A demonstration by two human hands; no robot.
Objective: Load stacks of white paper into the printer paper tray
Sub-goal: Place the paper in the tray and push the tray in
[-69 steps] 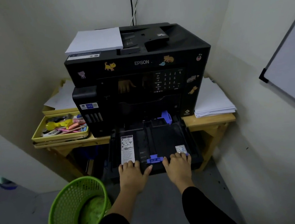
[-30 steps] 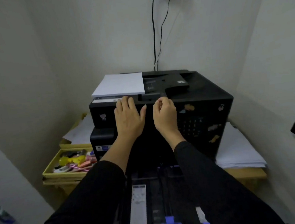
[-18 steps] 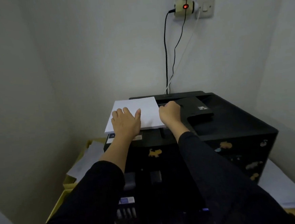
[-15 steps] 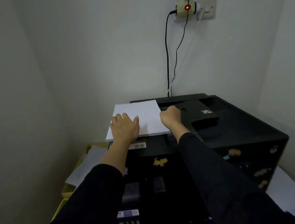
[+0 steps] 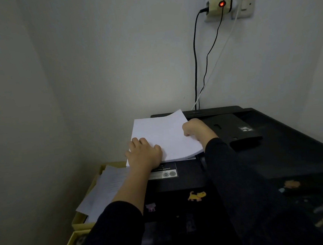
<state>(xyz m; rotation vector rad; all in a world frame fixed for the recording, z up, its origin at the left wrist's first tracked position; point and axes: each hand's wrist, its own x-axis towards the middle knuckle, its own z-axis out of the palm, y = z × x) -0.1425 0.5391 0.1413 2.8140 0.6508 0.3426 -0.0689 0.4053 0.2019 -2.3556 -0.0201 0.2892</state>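
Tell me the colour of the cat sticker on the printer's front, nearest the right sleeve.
Yellow cat sticker, clearest in the head view.

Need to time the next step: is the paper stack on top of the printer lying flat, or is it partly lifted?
Partly lifted. The paper stack bows up at its right edge, where the right hand grips it; the left hand rests on its near-left corner.

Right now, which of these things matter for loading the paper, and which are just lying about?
For the job:
- white paper stack, its right side lifted
- left hand, on the stack
- right hand, gripping its right edge
- printer

Lying about:
- loose sheets in the yellow trays
- wall socket and cables
- cat stickers
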